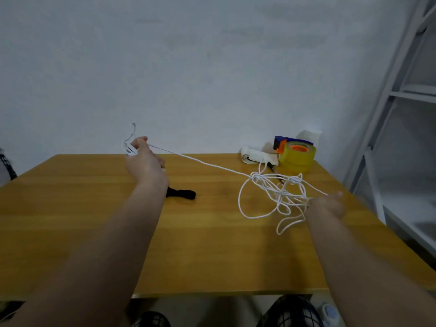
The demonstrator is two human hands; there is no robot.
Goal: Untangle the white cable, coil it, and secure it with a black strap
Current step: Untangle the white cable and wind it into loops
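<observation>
Two bare hands work over a yellow-brown wooden table [94, 220]; the left hand [144, 161] is raised above the far left-centre of the tabletop, its fingers curled tight around a small bundle of loops of the thin white cable [256, 177], with one loop end sticking up above the knuckles; from that fist a single strand runs taut to the right and down into a loose tangle lying on the right part of the table; the right hand [329, 204] sits at the right edge of that tangle, fingers curled with the thumb on top, and several strands converge into its grip; more loops sag toward the near edge, just left of the right forearm; the flat black fabric strap [182, 194] lies on the wood near the middle of the table, its left end hidden behind the left wrist, well apart from the tangle; at the far right corner stand a roll of yellowish clear tape in a blue and orange dispenser [296, 156], a white oblong plastic block [256, 157] just left of it, and a small white box [311, 134] behind it; a grey metal shelf frame [401, 90] rises right of the table.
</observation>
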